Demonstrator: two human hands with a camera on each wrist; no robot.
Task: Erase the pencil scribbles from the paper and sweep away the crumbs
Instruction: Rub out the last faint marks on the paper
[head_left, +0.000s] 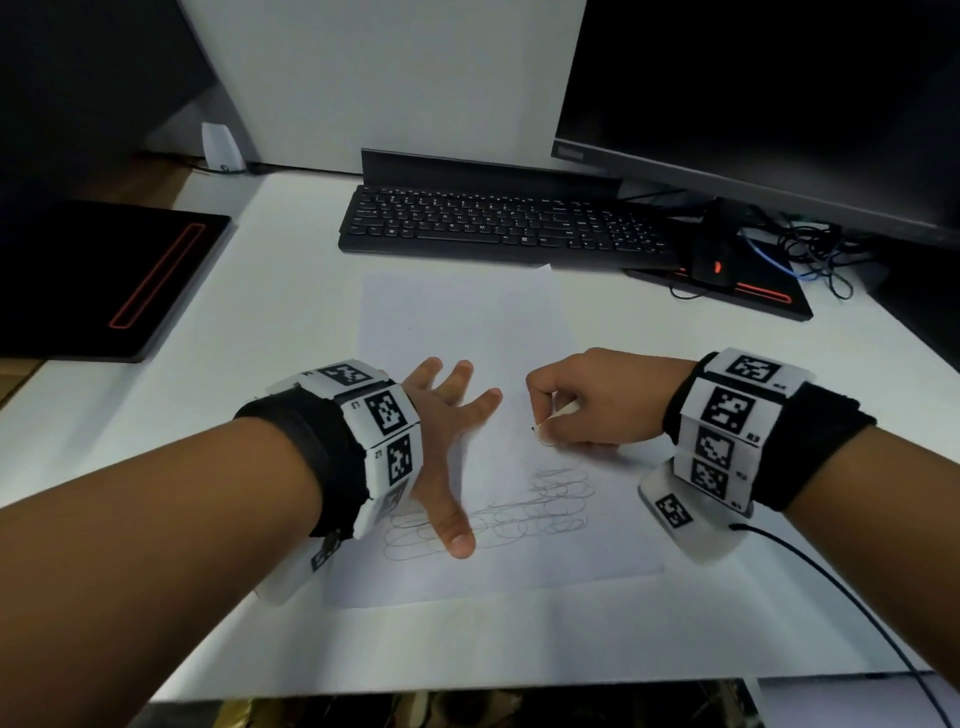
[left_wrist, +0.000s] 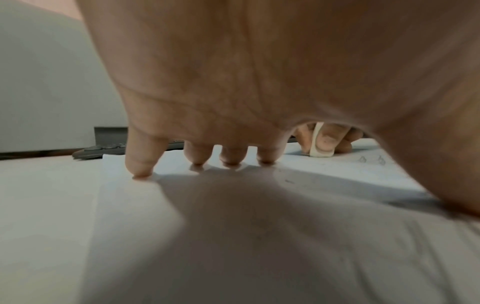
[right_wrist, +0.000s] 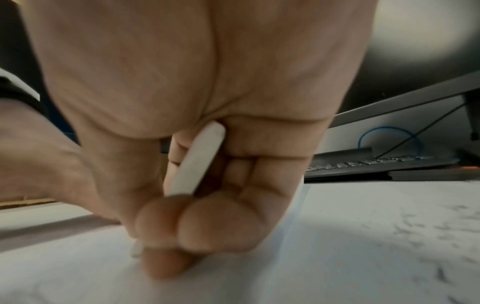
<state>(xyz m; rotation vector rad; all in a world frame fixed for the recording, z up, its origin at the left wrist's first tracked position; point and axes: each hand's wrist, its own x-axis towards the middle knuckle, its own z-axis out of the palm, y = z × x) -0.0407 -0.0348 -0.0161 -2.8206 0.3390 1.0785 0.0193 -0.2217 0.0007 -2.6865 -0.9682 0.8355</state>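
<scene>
A white sheet of paper (head_left: 467, 322) lies on the white desk (head_left: 249, 322). Grey pencil scribbles (head_left: 545, 499) loop across its near half. My left hand (head_left: 452, 410) is spread flat on the sheet's left side, its fingertips (left_wrist: 140, 164) pressing down and the thumb lying over the scribbles. To the right, my right hand (head_left: 545, 426) pinches a thin white eraser (head_left: 563, 408) between thumb and fingers. The eraser (left_wrist: 318, 144) has its lower edge on the paper just above the scribbles. In the right wrist view the eraser (right_wrist: 200, 158) runs up into the palm; blurred grey marks (right_wrist: 415, 226) dot the sheet.
A black keyboard (head_left: 498, 228) lies just beyond the paper, with a mouse (head_left: 714, 260) on a pad and tangled cables to the right. A monitor (head_left: 753, 78) stands at the back right. A black pad (head_left: 104, 280) sits on the left. A cable (head_left: 857, 597) trails from my right wrist.
</scene>
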